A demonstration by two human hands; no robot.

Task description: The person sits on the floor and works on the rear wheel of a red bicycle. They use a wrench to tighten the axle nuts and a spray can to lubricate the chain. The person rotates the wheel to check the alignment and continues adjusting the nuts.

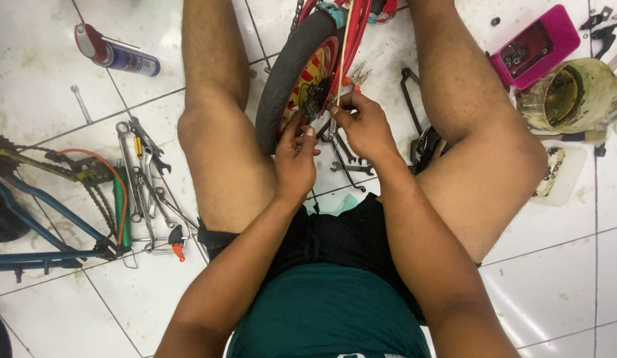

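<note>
I sit on a tiled floor with a small red bicycle wheel [302,66] between my knees. Its black tyre faces me and a greasy hub sits at its centre. My left hand [296,156] is below the hub, fingers pinching a small metal part at the axle. My right hand [363,122] is just right of the hub, fingers closed on a thin tool or axle nut beside the red frame [358,26]. What exactly each hand grips is hidden by the fingers.
Wrenches and spanners [144,169] lie in a pile at left beside a blue bike frame [43,225] and chain. A spray can [116,56] lies top left. A pink box [535,46], an oily jar [574,96] and a parts tray [559,174] sit at right.
</note>
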